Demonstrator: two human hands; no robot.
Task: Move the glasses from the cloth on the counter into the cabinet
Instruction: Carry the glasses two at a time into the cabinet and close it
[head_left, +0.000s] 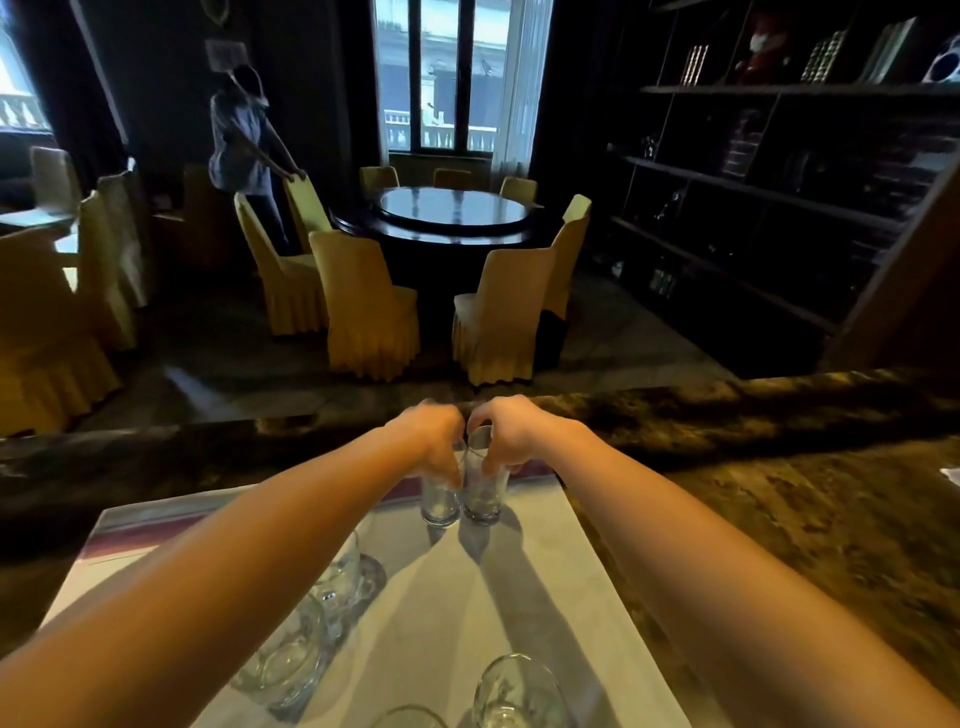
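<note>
While both your hands reach to the far end of the cloth (540, 587), the task looks barely begun: no glass is in a cabinet yet, and no cabinet shows for certain. Left to right: near-left, two glasses (291, 660) & (340, 571) sit under your left forearm; your left hand (434, 441) is wrapped round the left tall glass (440, 501), its base just above or on the cloth, can't tell which. Touching it, the right tall glass (484, 493) is pinched by your right hand (506, 434). Near-right, another glass (514, 693) waits. All look empty, w/ at least five left to move.
</note>
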